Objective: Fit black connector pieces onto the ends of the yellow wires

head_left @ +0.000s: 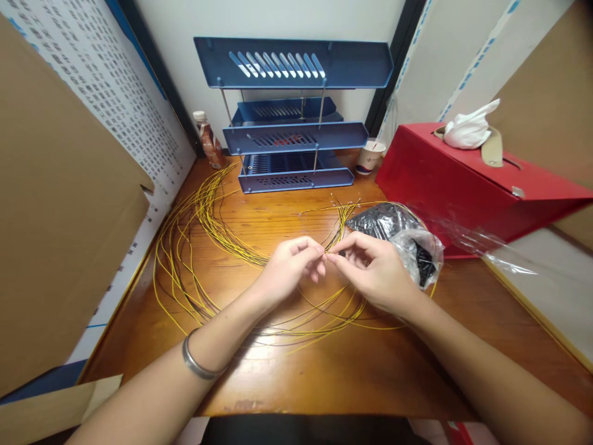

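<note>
My left hand [296,264] and my right hand [373,269] meet fingertip to fingertip above the middle of the wooden table [296,386]. Both are closed in a pinch at a tiny thing between them, too small to make out. A small black piece [341,253] shows at my right hand's fingers. Long yellow and dark wires [231,246] lie in wide loops to the left and below my hands. Their bunched ends [343,213] rest just behind my hands. Beside my right hand lies a clear plastic bag [384,220] with black contents.
A blue tiered tray rack [296,137] stands at the back, with a brown bottle [210,142] on its left and a paper cup [370,156] on its right. A red box [430,176] with white tissue [467,130] is at the right. Cardboard [60,204] borders the left.
</note>
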`<state>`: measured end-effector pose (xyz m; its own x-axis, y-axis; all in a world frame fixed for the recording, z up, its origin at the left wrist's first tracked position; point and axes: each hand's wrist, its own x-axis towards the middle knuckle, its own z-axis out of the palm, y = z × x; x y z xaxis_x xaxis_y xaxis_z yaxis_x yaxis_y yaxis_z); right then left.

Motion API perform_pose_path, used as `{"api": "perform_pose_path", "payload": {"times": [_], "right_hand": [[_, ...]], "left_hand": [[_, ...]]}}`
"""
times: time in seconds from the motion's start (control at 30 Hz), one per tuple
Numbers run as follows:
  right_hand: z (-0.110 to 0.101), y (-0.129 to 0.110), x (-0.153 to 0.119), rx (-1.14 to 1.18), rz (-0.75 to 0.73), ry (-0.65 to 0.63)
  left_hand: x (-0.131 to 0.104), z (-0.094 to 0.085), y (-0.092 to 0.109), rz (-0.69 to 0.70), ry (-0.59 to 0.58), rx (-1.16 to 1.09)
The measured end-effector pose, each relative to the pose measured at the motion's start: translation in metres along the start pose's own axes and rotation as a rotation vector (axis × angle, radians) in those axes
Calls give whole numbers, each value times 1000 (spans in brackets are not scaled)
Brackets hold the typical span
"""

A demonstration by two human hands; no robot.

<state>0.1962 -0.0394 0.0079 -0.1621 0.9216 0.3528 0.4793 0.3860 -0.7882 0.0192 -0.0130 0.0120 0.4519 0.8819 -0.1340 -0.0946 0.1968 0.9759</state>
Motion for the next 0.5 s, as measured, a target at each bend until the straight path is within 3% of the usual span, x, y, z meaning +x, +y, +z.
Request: {"api": "perform_pose_path", "payload": {"times": [0.2, 0.37, 0.5], "right_hand": [[0, 1, 4, 148, 134, 5], [3, 7, 9, 581, 388, -53], [5, 8, 9, 842, 561, -85]], "left_hand": [[0, 0, 0, 30, 41, -35], [-1, 0, 3, 48, 104, -63], [-1, 0, 4, 69, 92, -45]]}}
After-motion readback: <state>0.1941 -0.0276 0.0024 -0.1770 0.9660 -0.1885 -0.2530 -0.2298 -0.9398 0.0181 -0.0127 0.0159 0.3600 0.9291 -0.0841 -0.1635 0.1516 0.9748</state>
